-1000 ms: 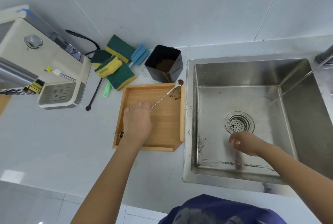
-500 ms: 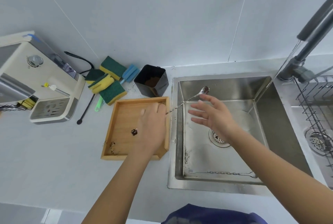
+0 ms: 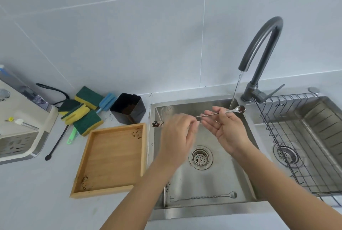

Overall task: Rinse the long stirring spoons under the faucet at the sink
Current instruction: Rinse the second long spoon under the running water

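I see the long twisted-stem steel stirring spoon [image 3: 212,114] held level over the stainless steel sink basin [image 3: 218,179], its dirty bowl at the right end just beside the thin stream of water [image 3: 236,89] falling from the dark grey arched faucet [image 3: 262,44]. The spoon's other end, also caked with dark grounds, pokes out at the left near the basin's left rim. My left hand [image 3: 177,137] has its fingers curled round the stem, gripping it. My right hand [image 3: 227,127] is palm up under the stem with fingers spread and relaxed; the stem lies across the fingertips and I cannot tell whether any of them pinch it. A second long twisted steel spoon [image 3: 203,197] lies flat on the basin floor along the near wall, in front of the round drain strainer [image 3: 200,157].

Left of the sink, on the pale grey worktop [image 3: 37,192], sits a square wooden tray [image 3: 111,159] with dark crumbs in two corners. Behind it stands a black square container [image 3: 128,108] with brown grounds inside, and beside that a pile of green-and-yellow sponges [image 3: 81,113]. A cream-coloured machine [image 3: 20,122] is at the far left. To the right of the faucet, a wire rack [image 3: 296,137] sits over a second basin.
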